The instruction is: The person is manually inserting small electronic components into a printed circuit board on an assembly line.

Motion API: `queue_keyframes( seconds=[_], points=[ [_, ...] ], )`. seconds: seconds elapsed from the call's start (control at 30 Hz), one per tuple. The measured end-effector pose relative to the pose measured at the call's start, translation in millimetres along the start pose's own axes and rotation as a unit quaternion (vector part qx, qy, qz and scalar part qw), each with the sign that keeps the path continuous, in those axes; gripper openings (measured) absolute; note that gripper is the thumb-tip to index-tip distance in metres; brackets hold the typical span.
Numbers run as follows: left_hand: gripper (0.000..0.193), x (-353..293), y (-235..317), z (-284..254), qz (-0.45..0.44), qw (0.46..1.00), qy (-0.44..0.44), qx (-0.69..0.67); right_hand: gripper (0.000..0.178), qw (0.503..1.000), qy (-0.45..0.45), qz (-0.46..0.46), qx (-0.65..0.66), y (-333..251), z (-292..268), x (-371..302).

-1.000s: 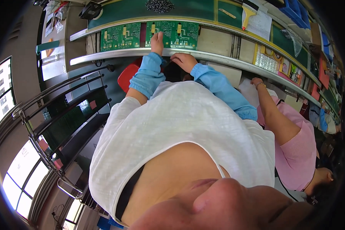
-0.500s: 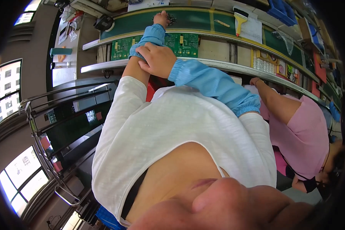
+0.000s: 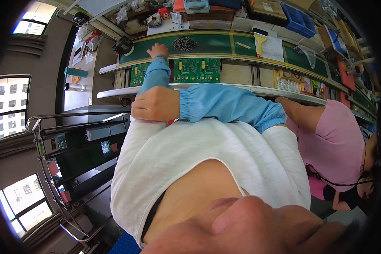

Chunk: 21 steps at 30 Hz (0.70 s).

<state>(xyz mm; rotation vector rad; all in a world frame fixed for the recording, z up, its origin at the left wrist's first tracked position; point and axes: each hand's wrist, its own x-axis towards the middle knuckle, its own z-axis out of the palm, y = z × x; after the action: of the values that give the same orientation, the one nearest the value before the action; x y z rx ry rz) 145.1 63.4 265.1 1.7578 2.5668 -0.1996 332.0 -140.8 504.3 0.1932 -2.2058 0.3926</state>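
My left arm reaches forward over the bench in a blue sleeve cover, a blue band at its wrist. At the end of it my left hand is open with the fingers apart, above the green work strip, nothing seen in it. Just right of that hand lies a pile of small black parts. My right hand is closed around my left arm near the elbow, at the upper end of the sleeve cover; its fingers hide the cuff. A second blue sleeve cover is on my right forearm.
Green circuit boards stand in a row along the near rail. A yellow-handled brush lies on white paper at the back. A metal rack is to my left; a person in pink sits on my right.
My right hand has slid up my left arm toward the elbow, and the sleeve cover now reaches higher, over the bare forearm. My left hand has left the black pile and opened.
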Motion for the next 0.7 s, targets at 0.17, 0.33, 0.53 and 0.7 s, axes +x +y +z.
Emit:
queue_keyframes(
  seconds=[0.17,0.33,0.53,0.7],
  points=[
    [0.042,80.4,-223.7,38.0,-0.194,0.933,-0.083,-0.292,0.012,0.974,-0.062,0.215,-0.033,-29.4,5.3,-26.9],
    [0.038,62.7,-185.6,33.5,-0.304,0.653,0.074,-0.689,0.019,0.885,-0.161,0.324,0.293,-24.8,1.5,-15.5],
    [0.024,-33.8,-122.1,46.2,-0.110,0.774,0.052,-0.622,0.015,0.863,-0.261,0.169,0.397,-34.6,-19.8,-33.1],
    [0.022,-104.9,-118.9,92.5,-0.010,0.821,-0.011,-0.571,0.023,0.789,-0.300,0.410,0.346,57.3,39.0,-196.1]
  ],
)
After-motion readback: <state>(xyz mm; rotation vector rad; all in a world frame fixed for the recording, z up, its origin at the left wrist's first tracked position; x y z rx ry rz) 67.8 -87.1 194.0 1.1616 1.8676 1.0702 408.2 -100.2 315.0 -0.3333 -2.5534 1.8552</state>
